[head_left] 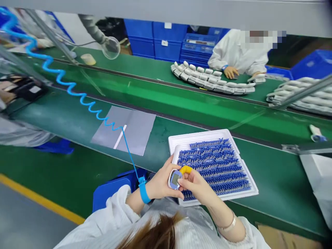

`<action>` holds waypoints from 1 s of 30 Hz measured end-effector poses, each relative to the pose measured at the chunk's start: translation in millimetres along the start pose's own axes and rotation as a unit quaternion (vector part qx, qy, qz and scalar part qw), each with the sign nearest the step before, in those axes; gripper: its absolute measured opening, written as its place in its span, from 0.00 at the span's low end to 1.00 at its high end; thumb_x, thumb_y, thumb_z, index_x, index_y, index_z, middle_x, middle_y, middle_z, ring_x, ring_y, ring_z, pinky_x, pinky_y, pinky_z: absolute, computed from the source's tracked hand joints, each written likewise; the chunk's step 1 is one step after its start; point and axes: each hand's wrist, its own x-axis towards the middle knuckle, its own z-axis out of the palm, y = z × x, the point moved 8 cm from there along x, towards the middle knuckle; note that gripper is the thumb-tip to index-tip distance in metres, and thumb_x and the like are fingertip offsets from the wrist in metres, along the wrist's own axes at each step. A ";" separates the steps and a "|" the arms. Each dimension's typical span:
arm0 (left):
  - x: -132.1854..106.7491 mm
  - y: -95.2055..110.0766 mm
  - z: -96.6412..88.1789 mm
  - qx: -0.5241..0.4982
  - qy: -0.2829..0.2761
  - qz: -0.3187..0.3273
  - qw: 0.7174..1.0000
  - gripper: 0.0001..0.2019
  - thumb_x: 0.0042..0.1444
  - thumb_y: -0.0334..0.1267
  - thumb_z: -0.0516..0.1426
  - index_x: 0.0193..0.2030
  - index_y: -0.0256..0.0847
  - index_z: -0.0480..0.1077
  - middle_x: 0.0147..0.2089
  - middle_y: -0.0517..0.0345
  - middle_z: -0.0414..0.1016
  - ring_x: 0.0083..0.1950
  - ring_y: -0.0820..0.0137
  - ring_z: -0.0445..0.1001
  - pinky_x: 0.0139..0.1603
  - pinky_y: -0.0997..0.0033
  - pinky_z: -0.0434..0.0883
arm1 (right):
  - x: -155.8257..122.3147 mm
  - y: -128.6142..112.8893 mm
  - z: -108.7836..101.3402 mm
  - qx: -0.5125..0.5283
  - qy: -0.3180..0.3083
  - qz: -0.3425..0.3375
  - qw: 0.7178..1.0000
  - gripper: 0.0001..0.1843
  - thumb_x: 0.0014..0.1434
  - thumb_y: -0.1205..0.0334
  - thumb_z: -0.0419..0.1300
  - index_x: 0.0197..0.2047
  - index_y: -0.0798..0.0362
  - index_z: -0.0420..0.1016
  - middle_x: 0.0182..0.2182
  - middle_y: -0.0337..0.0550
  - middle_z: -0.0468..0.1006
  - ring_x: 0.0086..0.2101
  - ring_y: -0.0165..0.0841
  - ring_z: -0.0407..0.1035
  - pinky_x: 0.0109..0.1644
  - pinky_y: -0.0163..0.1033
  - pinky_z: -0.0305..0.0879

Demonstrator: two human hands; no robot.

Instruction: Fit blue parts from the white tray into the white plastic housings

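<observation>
My left hand [163, 180] is closed around a small white and lavender handheld device [174, 178] with a grey screen, which looks like an infrared thermometer. Its white end [176, 154] sticks up past my fingers. At the screen's right edge, my right hand [195, 183] has thumb and fingers pinched against the device. A yellow finger cot [185, 169] covers one of its fingers. Beneath and beyond both hands lies a white tray [201, 135] with rows of small blue and grey parts [220, 166]. Whether my right fingers also hold a small part is hidden.
A blue wrist strap [143, 190] on my left wrist joins a coiled blue cord [75, 90]. Left of the tray lies a grey sheet [137, 133]. Across the bench, a co-worker [238, 55] sits behind rows of white devices [207, 81]. Blue bins [166, 38] stand behind.
</observation>
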 end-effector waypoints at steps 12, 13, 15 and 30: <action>1.7 3.8 -56.7 0.003 -0.169 0.067 0.983 0.33 0.39 0.47 0.66 0.50 0.37 0.58 0.64 0.38 0.48 0.68 0.54 0.44 0.59 0.57 0.60 | 36.4 -0.7 56.3 0.058 0.121 -0.021 0.991 0.22 0.50 0.55 0.65 0.41 0.58 0.62 0.27 0.38 0.68 0.26 0.23 0.63 0.29 0.28 0.60; 1.4 5.9 -59.3 0.013 -0.171 0.070 0.983 0.32 0.40 0.44 0.65 0.50 0.38 0.57 0.64 0.39 0.48 0.67 0.55 0.47 0.57 0.58 0.62 | 37.3 -2.5 61.2 0.064 0.123 -0.028 0.990 0.21 0.50 0.55 0.65 0.41 0.58 0.62 0.27 0.38 0.67 0.26 0.23 0.62 0.30 0.28 0.58; 1.6 6.9 -61.4 0.019 -0.181 0.062 0.981 0.31 0.42 0.41 0.62 0.52 0.39 0.54 0.63 0.41 0.49 0.60 0.57 0.59 0.52 0.59 0.66 | 39.1 -2.8 68.3 0.078 0.136 -0.038 0.987 0.21 0.49 0.54 0.65 0.39 0.58 0.63 0.26 0.37 0.65 0.26 0.22 0.60 0.29 0.28 0.55; -15.0 -114.9 -94.9 -0.611 0.240 -0.402 0.639 0.16 0.61 0.43 0.48 0.48 0.32 0.64 0.49 0.48 0.70 0.43 0.66 0.73 0.39 0.69 0.75 | 73.0 -52.7 -137.1 -0.717 0.403 0.010 0.568 0.14 0.59 0.60 0.53 0.41 0.60 0.76 0.46 0.52 0.69 0.46 0.42 0.61 0.50 0.47 0.58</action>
